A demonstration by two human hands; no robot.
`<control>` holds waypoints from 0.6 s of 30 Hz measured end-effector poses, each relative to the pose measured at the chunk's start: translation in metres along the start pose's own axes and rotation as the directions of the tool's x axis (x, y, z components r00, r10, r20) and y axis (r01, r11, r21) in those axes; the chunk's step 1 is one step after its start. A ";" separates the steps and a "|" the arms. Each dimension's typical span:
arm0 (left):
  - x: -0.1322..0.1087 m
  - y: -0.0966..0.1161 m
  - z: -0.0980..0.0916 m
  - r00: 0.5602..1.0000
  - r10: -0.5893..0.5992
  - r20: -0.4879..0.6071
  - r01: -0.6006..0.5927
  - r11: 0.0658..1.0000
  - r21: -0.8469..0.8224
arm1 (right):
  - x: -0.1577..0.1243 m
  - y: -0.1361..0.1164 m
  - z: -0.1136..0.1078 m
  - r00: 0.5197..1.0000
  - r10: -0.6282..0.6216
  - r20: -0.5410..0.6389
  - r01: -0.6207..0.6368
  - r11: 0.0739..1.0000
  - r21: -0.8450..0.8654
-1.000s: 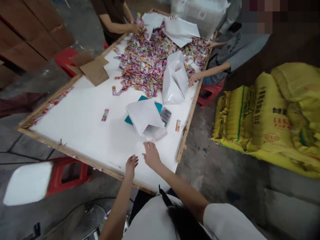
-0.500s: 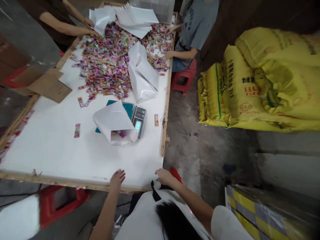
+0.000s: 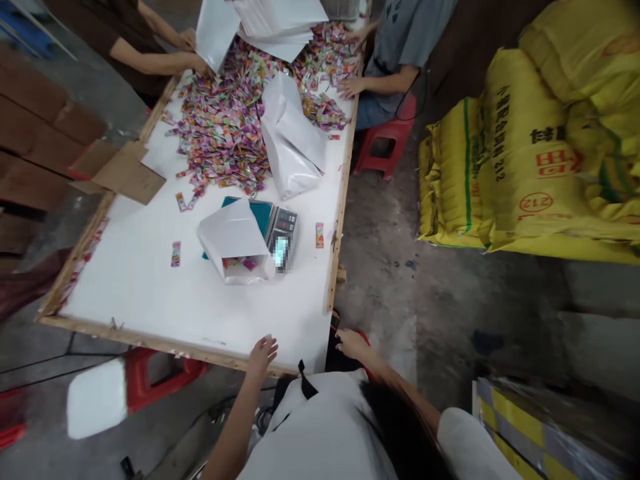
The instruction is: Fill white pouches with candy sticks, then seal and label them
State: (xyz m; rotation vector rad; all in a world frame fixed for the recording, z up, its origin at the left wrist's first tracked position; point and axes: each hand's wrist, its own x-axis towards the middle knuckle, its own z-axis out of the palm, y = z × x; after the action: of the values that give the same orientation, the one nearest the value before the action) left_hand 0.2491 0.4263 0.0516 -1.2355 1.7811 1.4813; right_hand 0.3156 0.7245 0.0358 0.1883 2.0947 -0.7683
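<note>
Your left hand (image 3: 262, 352) spread flat on bench (image 3: 165, 300) edge | right hand (image 3: 351, 344) loose, empty, off the corner | white bag (image 3: 235, 241) open-mouthed on scale (image 3: 280, 233), well ahead | risk: a jolted bench could tip it, spilling sachets (image 3: 225, 127).

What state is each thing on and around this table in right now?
Left hand: open, on the table's near edge, holding nothing.
Right hand: empty, just off the table's corner.
Small white bag: lying on its side on the scale, mouth open, a few sweets inside.
Scale: on the table, display blurred.
Big white bag: standing, leaning.
Sweets: loose heap.
Yellow sacks: stacked, closed.
</note>
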 end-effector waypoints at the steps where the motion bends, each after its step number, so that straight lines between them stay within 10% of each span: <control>1: -0.001 -0.002 -0.002 1.000 -0.006 -0.005 0.006 1.000 0.006 | 0.002 -0.001 -0.002 1.000 0.004 -0.008 -0.004 1.000 0.007; 6: -0.001 -0.001 -0.003 0.996 0.018 -0.088 -0.020 1.000 -0.019 | 0.014 -0.012 -0.027 0.995 -0.032 -0.091 0.034 0.999 0.028; 11: -0.002 0.049 0.025 0.950 0.215 -0.226 -0.248 0.961 -0.127 | 0.028 0.000 -0.057 0.992 -0.104 -0.071 0.102 0.994 -0.023; 18: -0.024 0.122 0.103 0.694 0.571 -0.439 -0.695 0.690 -0.201 | 0.053 0.074 -0.121 0.983 -0.152 0.100 0.167 0.973 -0.159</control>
State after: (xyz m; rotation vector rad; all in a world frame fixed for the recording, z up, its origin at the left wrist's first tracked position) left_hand 0.1366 0.5306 0.1020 -1.1240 2.4433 2.1698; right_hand 0.2296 0.8471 0.0122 -0.1051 2.0960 -0.6779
